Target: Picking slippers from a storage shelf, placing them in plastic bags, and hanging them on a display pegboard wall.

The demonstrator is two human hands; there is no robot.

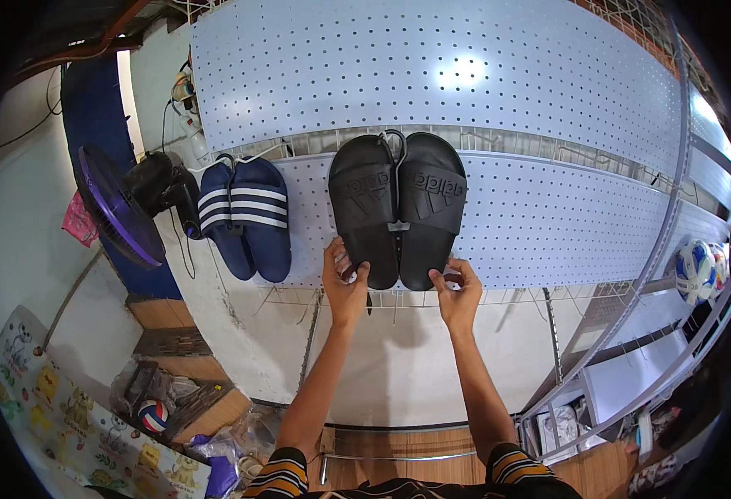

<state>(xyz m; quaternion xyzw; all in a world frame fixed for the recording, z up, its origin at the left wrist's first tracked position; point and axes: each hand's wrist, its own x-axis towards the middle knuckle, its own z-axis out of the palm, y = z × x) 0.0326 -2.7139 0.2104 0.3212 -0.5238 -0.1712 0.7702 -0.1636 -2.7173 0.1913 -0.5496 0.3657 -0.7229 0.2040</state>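
A pair of black Adidas slide sandals (398, 206) hangs toes down from a black hanger hook on a wire rack, in front of white pegboard panels (527, 218). My left hand (348, 280) grips the lower end of the left slide, thumb on its front. The lower end of the right slide is pinched by my right hand (455, 287), its thumb also in front. To the left, a navy pair of slides with white stripes (247, 215) hangs on its own hook. The fingers behind the black soles are partly hidden.
A black and purple fan (122, 206) stands out from the left wall. Empty wire hooks (502, 305) run below the pegboard. Wooden steps (184, 368) with a ball (153, 415) lie lower left. Metal shelving (639, 293) with balls (694, 272) is at the right.
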